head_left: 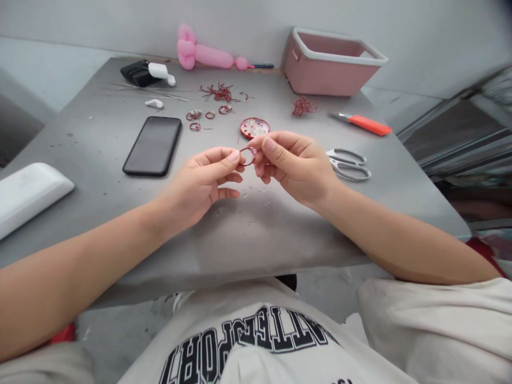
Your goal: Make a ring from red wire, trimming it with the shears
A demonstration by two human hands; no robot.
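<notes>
1. Pale wall [420, 32] behind, meeting the far edge of a grey table [256, 229] scuffed and dotted with small scraps.
2. Pink bin [332, 66] with a white rim at the far right; pink balloon figure [204, 53] against the wall, far centre.
3. White oblong object [28, 194] at the left edge, possibly a case; hard to tell.
4. Black phone [153, 145] lying face up, left of centre.
5. Left hand [200, 181] and right hand [294, 165] drawn together above the table, each pinching one side of a small red wire ring [247, 156] between thumb and forefinger.
6. Scissors [348, 162] just right of the right hand; orange-handled tool [366, 124] beyond.
7. Round red dish [255, 128] of beads just behind the ring; tangled red wire [219, 93] and finished loops [194, 114] further back.
</notes>
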